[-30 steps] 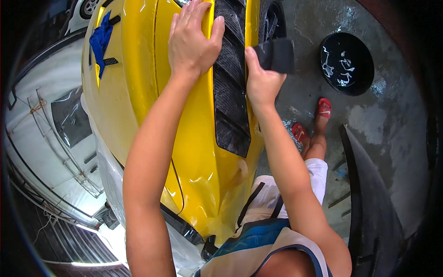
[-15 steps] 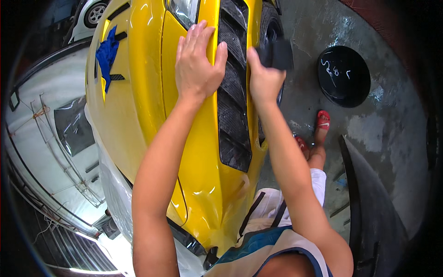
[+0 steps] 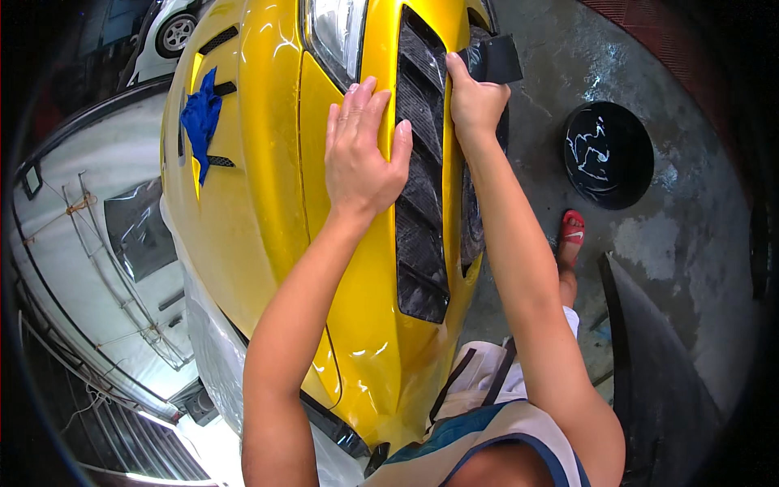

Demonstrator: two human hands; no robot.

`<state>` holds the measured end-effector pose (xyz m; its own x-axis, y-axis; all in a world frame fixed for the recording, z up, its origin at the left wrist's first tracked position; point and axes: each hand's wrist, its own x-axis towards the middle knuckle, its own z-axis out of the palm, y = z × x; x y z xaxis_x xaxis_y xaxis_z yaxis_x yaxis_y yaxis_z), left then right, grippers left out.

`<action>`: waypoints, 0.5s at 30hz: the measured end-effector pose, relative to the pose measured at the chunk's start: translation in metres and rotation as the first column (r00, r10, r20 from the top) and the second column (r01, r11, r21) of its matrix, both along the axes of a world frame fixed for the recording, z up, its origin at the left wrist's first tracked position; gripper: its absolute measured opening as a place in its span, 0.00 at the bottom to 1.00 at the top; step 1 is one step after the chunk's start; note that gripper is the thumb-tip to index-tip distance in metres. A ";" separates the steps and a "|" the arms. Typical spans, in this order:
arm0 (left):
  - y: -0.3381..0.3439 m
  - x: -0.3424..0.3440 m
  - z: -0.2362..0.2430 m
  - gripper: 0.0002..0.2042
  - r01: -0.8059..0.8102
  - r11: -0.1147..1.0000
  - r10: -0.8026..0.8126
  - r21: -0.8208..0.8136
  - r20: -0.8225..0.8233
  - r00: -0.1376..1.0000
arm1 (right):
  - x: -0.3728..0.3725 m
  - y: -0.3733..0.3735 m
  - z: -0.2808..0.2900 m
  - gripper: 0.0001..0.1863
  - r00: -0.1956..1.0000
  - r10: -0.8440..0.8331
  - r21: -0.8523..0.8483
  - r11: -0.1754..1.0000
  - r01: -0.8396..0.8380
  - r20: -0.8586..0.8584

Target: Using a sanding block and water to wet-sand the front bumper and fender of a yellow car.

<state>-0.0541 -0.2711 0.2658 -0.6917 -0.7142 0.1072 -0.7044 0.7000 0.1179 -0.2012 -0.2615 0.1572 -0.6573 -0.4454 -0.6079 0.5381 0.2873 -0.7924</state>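
Note:
My left hand [image 3: 363, 158] lies flat on a glossy yellow car panel [image 3: 369, 260], its fingers stretched out just below the headlight [image 3: 334, 36] and its thumb reaching toward the black louvred vent [image 3: 420, 187]. On the vent's other side, my right hand [image 3: 479, 105] is closed on a black rectangular pad [image 3: 503, 62]; its kind is unclear. The pad juts out to the right of the fingers, past the panel's edge. My right thumb points away along the yellow strip beside the vent. The fingers beneath the pad are partly hidden.
A blue cloth [image 3: 200, 122] hangs over the hood slots at left. Clear plastic film [image 3: 207, 325] covers the car's lower left side. A round black tub [image 3: 608, 154] stands on the wet floor at right, above a large curved black panel [image 3: 661, 349]. A tyre [image 3: 473, 227] shows behind the bodywork.
My right hand has slid farther away along the panel's edge with the black pad. My left hand keeps its spot below the headlight. The whole view has shifted slightly.

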 end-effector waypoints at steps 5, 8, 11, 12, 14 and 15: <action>-0.003 0.001 0.002 0.22 0.008 1.000 -0.008 0.018 0.019 1.000 | 0.026 0.002 -0.020 0.19 0.920 -0.343 -0.347 0.900 0.264 -0.191; -0.003 -0.007 -0.004 0.22 0.025 1.000 -0.024 0.015 -0.021 0.999 | -0.021 -0.028 -0.026 0.16 0.993 -0.110 -0.127 0.985 0.116 0.050; -0.004 0.004 0.002 0.22 0.003 1.000 -0.003 0.013 0.015 1.000 | 0.022 -0.003 -0.009 0.17 0.919 -0.335 -0.353 0.902 0.249 -0.209; -0.003 0.002 0.002 0.22 0.002 1.000 -0.002 0.019 0.015 1.000 | 0.029 0.007 -0.009 0.17 0.903 -0.381 -0.421 0.865 0.273 -0.197; -0.004 -0.004 -0.001 0.21 0.027 1.000 -0.027 0.003 -0.022 0.999 | 0.016 0.006 -0.016 0.18 0.948 -0.209 -0.226 0.962 0.154 -0.241; 0.000 -0.001 -0.003 0.21 0.018 0.999 -0.018 0.028 -0.015 1.000 | 0.009 0.007 -0.010 0.20 0.985 -0.133 -0.193 0.975 0.110 -0.110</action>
